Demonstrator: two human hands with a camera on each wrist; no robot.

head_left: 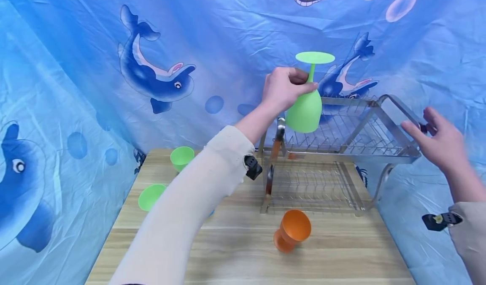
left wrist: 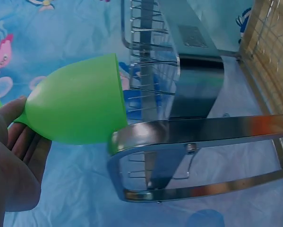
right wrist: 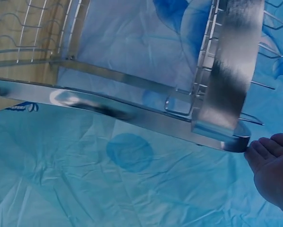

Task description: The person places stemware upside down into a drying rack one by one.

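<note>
Dolphin backdrop point(head_left: 235, 31); green goblet point(head_left: 305, 112) rim-down, long axis slightly tilted; left grip point(head_left: 282, 87) pinching stem point(head_left: 311, 72), right grip point(head_left: 442, 143) loosely parted.

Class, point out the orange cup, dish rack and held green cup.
Orange cup point(head_left: 296, 226), head view: inside of its bowl.
Dish rack point(left wrist: 199, 87), left wrist view: flat metal band.
Held green cup point(head_left: 304, 109), head view: side of its bowl.

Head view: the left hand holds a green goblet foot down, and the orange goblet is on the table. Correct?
Not quite: the head view shows the left hand holding the green goblet upside down, foot up and rim down. The orange goblet is indeed on the table.
</note>
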